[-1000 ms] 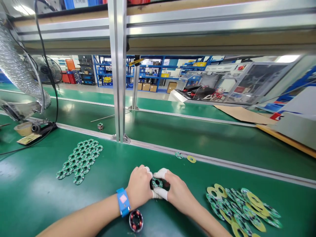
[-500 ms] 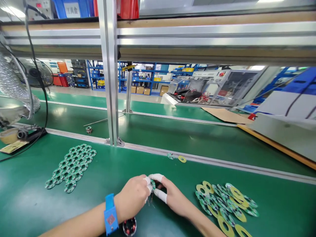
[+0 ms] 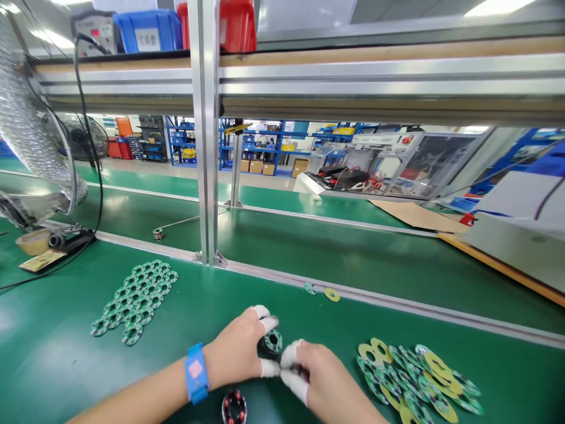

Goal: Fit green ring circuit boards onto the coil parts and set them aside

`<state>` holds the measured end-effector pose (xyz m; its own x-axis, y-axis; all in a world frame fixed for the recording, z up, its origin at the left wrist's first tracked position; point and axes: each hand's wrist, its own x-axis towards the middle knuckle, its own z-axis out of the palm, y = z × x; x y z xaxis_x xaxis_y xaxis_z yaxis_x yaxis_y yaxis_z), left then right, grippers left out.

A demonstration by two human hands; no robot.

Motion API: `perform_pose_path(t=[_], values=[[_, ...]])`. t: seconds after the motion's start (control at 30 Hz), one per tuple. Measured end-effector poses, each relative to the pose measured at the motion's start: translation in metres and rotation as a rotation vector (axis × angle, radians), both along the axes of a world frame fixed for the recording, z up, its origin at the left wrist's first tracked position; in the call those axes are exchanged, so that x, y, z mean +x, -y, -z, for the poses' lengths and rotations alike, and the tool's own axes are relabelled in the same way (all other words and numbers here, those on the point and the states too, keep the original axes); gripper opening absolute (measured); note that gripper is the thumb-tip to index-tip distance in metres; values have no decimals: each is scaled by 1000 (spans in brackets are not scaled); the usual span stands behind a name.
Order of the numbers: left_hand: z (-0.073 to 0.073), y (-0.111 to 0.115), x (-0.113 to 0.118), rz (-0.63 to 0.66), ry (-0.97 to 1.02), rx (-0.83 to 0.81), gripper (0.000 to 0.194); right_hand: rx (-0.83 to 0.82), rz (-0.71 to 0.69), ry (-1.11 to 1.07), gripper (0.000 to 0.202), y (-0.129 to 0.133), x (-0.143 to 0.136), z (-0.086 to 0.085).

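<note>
My left hand (image 3: 241, 344), with white finger cots and a blue wrist strap (image 3: 195, 374), is closed around a small round part with a green ring-shaped circuit board (image 3: 273, 341) on its face. My right hand (image 3: 320, 374), also in white finger cots, is pinched just below and right of it. What sits between those fingertips is too small to make out. A dark ring with red parts inside (image 3: 234, 407) lies on the green bench below my left hand.
Green ring boards (image 3: 136, 297) lie in rows at left. A loose pile of green and yellow rings (image 3: 419, 377) is at right. One green ring (image 3: 310, 288) and one yellow ring (image 3: 332, 294) lie by the metal rail. An upright metal post (image 3: 207, 176) stands ahead.
My left hand has turned and opened wider around the part, so the green ring now faces up. My right hand has moved down from the part's side. The view has shifted slightly.
</note>
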<state>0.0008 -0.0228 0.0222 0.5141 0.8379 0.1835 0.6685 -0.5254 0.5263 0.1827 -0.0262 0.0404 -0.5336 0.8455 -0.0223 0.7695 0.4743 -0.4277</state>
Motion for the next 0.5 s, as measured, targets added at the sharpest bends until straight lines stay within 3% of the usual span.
perform_pose_path(t=[0.07, 0.13, 0.23, 0.37, 0.43, 0.5], values=[[3, -16, 2, 6, 36, -62, 42, 66, -16, 145, 13, 3, 0, 4], [5, -46, 4, -2, 41, -85, 29, 143, 23, 204, 15, 2, 0, 11], [1, -108, 5, -188, 89, -30, 20, 87, 2, 119, 14, -2, -7, 21], [-2, -174, -2, -427, 152, -22, 26, -192, -316, -179, 27, -6, -35, 36], [0, -185, -7, -482, 184, -34, 29, -267, -465, -270, 25, -7, -51, 46], [5, -182, -13, -513, 223, -24, 36, -308, -574, -339, 22, -6, -60, 54]])
